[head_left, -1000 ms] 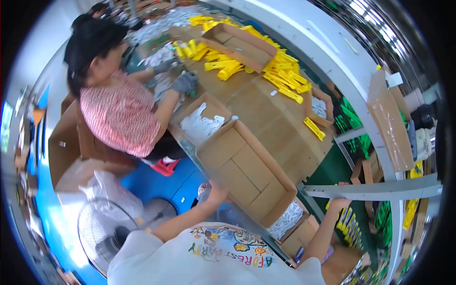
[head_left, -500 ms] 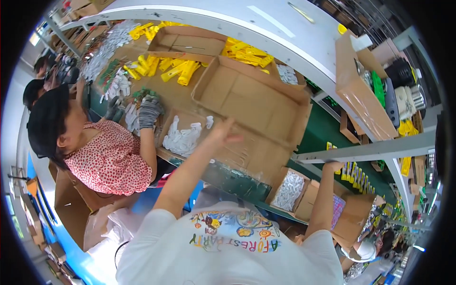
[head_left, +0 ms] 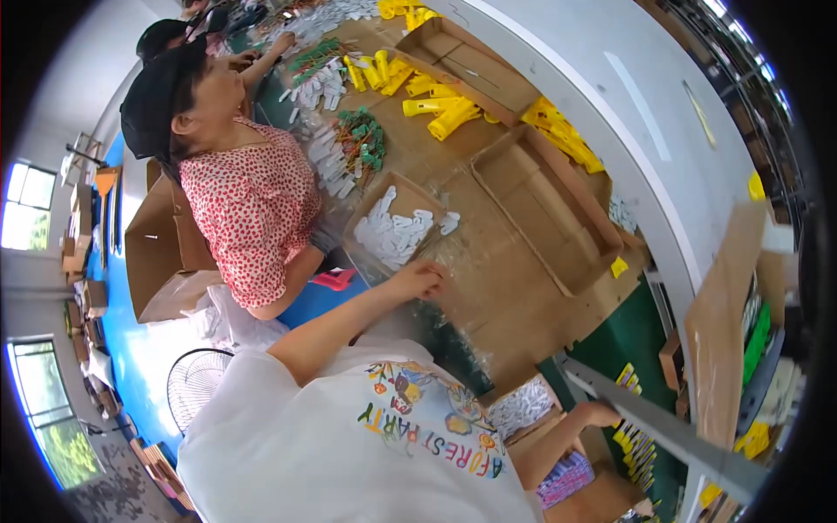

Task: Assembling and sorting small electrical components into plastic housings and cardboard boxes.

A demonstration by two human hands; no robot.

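My left hand (head_left: 423, 281) hovers low over the cardboard-covered bench (head_left: 488, 318), fingers loosely bent and nothing visible in them. Just beyond it, a shallow cardboard tray (head_left: 356, 237) holds a heap of small white plastic pieces (head_left: 397, 228), and a few more white pieces (head_left: 450, 223) lie beside its right wall. At the lower right my right hand (head_left: 597, 414) grips the edge of a grey metal bar (head_left: 645, 417); its fingertips are partly hidden. Below that arm stands a box of small whitish parts (head_left: 521, 408).
A co-worker in a red-dotted top (head_left: 248, 205) sits at the left. A larger cardboard tray (head_left: 545, 222) lies ahead, with yellow flashlight-shaped housings (head_left: 449, 115) behind it. Green and copper-coloured wired parts (head_left: 359, 139) are piled beyond the white pieces. A pale shelf (head_left: 602, 113) runs along the far right.
The view has swung to the right and tilted. My left hand's fingers have gone from stretched to loosely bent. My right hand stays at the metal bar. The co-worker's arm now reaches lower.
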